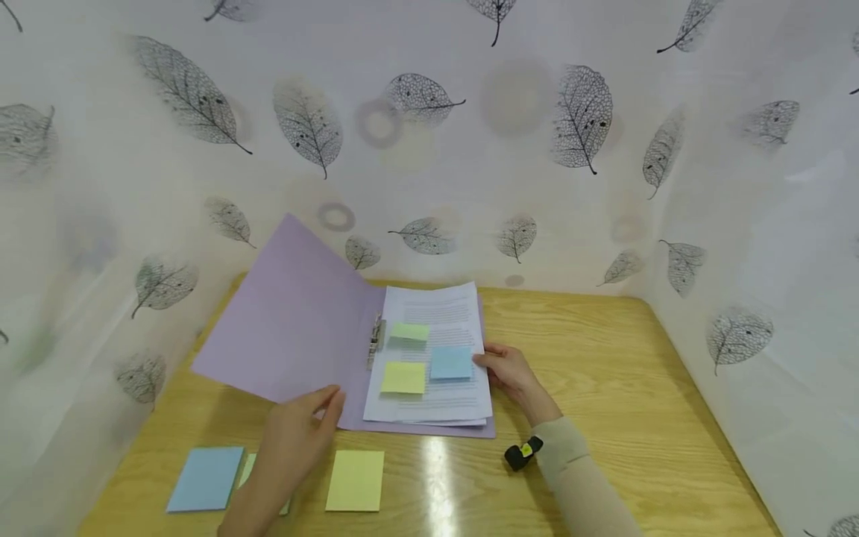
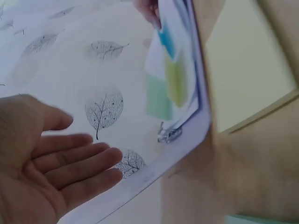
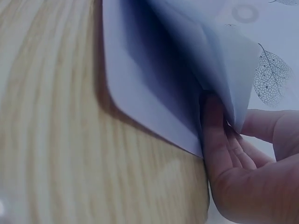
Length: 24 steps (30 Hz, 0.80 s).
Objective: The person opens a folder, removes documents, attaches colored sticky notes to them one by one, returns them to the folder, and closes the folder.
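A purple folder (image 1: 285, 321) lies open on the table, its cover tilted up on the left. Inside it, printed sheets (image 1: 432, 410) sit beside a metal clip (image 1: 374, 341). Stuck on the top sheet are a green sticky note (image 1: 409, 332), a yellow sticky note (image 1: 403, 378) and a blue sticky note (image 1: 451, 362). My right hand (image 1: 513, 373) pinches the sheets' right edge; the right wrist view shows the paper (image 3: 240, 70) lifted between thumb and fingers. Near the cover's lower edge is my left hand (image 1: 298, 432), its fingers (image 2: 79, 168) loosely extended and holding nothing.
Along the table's front lie a blue sticky-note pad (image 1: 206, 479), a green pad (image 1: 247, 470) partly hidden by the left arm, and a yellow pad (image 1: 356, 481). A leaf-patterned curtain (image 1: 429, 171) surrounds the wooden table (image 1: 590, 358) at the back and sides.
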### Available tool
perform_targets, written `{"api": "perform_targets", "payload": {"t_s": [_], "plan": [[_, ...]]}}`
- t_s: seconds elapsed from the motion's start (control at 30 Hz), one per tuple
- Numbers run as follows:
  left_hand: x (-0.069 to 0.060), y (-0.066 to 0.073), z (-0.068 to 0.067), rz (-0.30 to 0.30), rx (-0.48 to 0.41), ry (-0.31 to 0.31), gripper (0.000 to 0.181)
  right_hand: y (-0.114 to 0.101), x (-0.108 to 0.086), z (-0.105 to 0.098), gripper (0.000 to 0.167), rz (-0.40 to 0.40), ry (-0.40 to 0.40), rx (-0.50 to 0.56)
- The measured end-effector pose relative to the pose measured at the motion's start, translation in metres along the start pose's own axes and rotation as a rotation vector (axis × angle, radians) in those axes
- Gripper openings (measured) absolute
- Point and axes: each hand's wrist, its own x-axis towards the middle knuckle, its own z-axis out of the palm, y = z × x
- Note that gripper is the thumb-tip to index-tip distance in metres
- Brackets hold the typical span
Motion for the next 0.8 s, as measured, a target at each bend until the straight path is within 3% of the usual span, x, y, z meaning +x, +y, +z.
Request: {"api": "perform_targets", "payload": {"t_s": [0.07,0.2,0.37,0.57,0.8], "plan": [[0.02,-0.002,0.002,0.075,0.02,-0.077,0.029,0.002,0.0,-0.001,0.052,-0.003,-0.001,-0.005],[0.063,-0.009,0.012,0.137,0.071,-0.209,0.035,0.005,0.003,-0.003,0.049,-0.005,-0.005,-0.018],[0.108,-0.021,0.035,0.106,0.153,-0.308,0.038,0.007,0.007,-0.005,0.048,0.005,0.002,-0.037],[0.14,-0.034,0.064,0.122,0.239,-0.341,0.035,0.007,0.007,-0.005,0.047,0.019,0.018,-0.051],[0.168,-0.036,0.083,0.161,0.448,-0.425,0.037,0.0,0.002,-0.001,0.043,-0.042,0.031,-0.103]]}}
